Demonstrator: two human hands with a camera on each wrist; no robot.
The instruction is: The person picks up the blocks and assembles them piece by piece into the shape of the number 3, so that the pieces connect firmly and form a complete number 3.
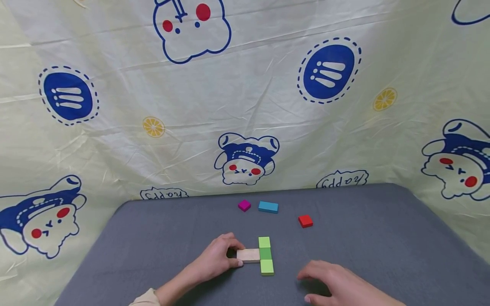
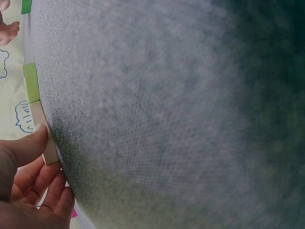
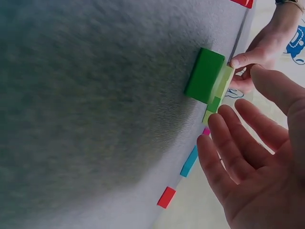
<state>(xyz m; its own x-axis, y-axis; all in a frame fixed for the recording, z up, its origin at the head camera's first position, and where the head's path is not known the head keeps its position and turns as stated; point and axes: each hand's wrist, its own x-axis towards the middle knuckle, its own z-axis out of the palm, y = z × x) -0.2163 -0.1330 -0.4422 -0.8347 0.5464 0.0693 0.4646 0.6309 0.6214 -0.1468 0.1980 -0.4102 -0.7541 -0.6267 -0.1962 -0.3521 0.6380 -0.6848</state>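
My left hand (image 1: 220, 257) pinches the left end of a plain wooden block (image 1: 249, 255), thumb on its near side and fingers on the far side. The block's other end meets the middle of a short column of blocks: a light green block (image 1: 264, 242), a green block (image 1: 265, 253) and another light green block (image 1: 267, 267). To the right of this group hovers my right hand (image 1: 337, 282), fingers spread and holding nothing. In the right wrist view, a larger green block (image 3: 206, 75) stands nearer the camera than the column; the head view does not show it.
Farther back on the grey table (image 1: 172, 225) lie a magenta block (image 1: 244, 205), a blue block (image 1: 268, 207) and a red block (image 1: 305, 221). Another red piece (image 3: 244, 2) shows at the right wrist view's top edge. A printed cloth (image 1: 260, 106) hangs behind the table.
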